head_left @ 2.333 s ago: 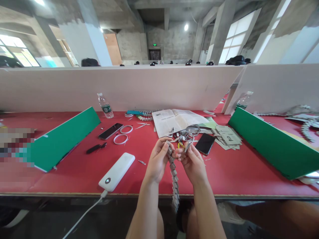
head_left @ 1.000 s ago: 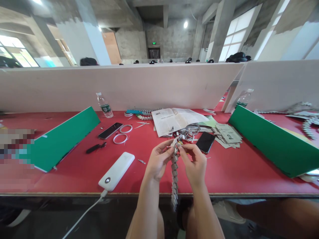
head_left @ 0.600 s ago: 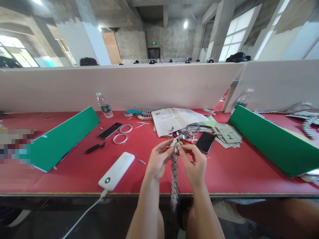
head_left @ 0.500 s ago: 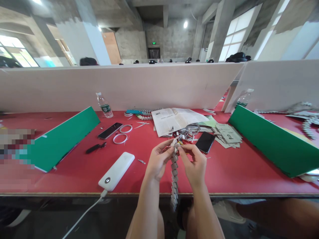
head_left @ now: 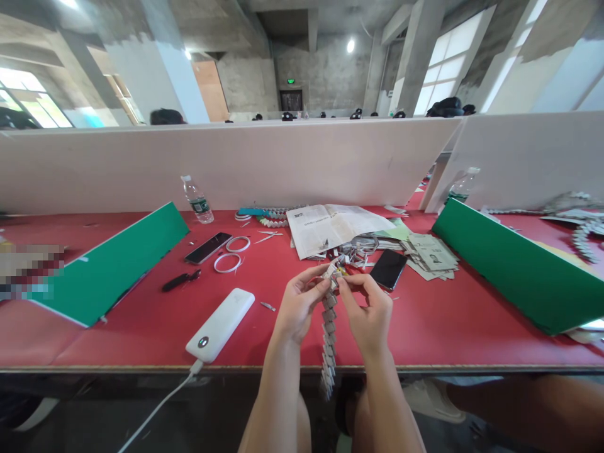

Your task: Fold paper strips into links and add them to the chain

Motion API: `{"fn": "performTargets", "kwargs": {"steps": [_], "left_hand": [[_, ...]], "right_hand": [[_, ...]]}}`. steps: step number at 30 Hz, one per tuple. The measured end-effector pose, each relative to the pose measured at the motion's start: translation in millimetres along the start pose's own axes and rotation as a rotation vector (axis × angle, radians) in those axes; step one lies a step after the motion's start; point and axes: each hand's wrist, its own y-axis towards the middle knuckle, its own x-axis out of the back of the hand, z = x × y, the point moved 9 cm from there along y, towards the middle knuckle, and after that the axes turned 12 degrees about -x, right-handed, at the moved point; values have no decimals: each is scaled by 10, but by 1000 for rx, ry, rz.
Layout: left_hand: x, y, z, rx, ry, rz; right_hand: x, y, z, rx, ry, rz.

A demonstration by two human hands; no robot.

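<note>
A folded-paper chain, grey-white and zigzag-edged, hangs down past the table's front edge. My left hand pinches its top end between thumb and fingers. From the other side my right hand is closed on the same end, thumb and index finger pressed against the folds. The fingertips partly hide the topmost links. Just beyond the hands lies a heap of folded paper strips, with a printed paper sheet over part of it. A black phone rests right of the heap.
A white power bank with a cable, a second phone, white rings and a black-handled tool lie left. Green panels flank the space. A water bottle stands by the partition. Stacked paper pieces lie right.
Both hands stay nearly in place, still pinching the chain's top. The hanging chain has swung slightly to the left.
</note>
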Motion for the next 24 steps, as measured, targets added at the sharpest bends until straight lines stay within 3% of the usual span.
{"fn": "performTargets", "kwargs": {"steps": [12, 24], "left_hand": [[-34, -8, 31, 29, -31, 17], [-46, -14, 29, 22, 67, 17]], "right_hand": [[-20, 21, -58, -100, 144, 22], [-16, 66, -141, -181, 150, 78]]}}
